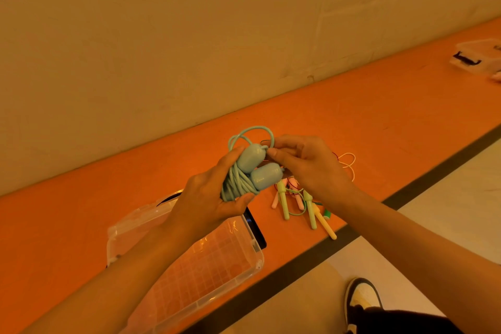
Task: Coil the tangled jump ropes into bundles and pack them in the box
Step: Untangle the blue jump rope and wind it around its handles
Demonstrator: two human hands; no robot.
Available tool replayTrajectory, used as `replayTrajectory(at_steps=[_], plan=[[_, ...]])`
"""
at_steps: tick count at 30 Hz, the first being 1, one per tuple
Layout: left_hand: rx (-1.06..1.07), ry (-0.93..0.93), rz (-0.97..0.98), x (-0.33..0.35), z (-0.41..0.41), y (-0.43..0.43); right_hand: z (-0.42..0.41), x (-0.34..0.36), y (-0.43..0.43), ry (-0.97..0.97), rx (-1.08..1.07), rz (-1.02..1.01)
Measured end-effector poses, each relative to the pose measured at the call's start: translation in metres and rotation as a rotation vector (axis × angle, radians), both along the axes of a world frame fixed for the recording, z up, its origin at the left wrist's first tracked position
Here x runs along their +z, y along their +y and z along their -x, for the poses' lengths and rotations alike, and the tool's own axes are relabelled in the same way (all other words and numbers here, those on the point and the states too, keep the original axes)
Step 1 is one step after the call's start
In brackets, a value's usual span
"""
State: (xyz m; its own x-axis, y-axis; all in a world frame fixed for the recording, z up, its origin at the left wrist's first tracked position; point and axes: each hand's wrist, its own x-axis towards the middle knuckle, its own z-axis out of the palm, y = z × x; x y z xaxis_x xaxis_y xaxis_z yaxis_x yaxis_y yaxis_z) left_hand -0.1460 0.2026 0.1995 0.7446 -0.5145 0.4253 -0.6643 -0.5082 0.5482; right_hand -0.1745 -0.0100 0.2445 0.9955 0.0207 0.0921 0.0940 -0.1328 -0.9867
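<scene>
Left hand gripped the coiled blue rope, handles on top. Right hand pinched its loose top loop. Open box sat directly below, nearest left hand; tangled ropes beside it.

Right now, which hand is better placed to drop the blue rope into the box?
Probably left. The left hand grips the coiled blue rope just over the box; the right hand only pinches its loop.

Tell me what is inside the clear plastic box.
Only the gridded bottom of the box shows, no rope. The left forearm crosses over it, so that part of the inside cannot be seen.
</scene>
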Motion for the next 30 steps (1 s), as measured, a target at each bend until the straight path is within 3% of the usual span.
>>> replayTrajectory(at_steps=[20,25,30], plan=[[-0.036,0.048,-0.008,-0.007,0.001,0.002,-0.004,0.000,-0.016,0.295,0.207,-0.072],[-0.049,0.050,-0.002,-0.006,0.003,-0.001,-0.002,-0.001,-0.010,0.116,0.176,0.165],[-0.064,0.110,0.095,-0.002,0.004,-0.004,0.001,-0.004,-0.008,-0.059,0.107,0.170]])
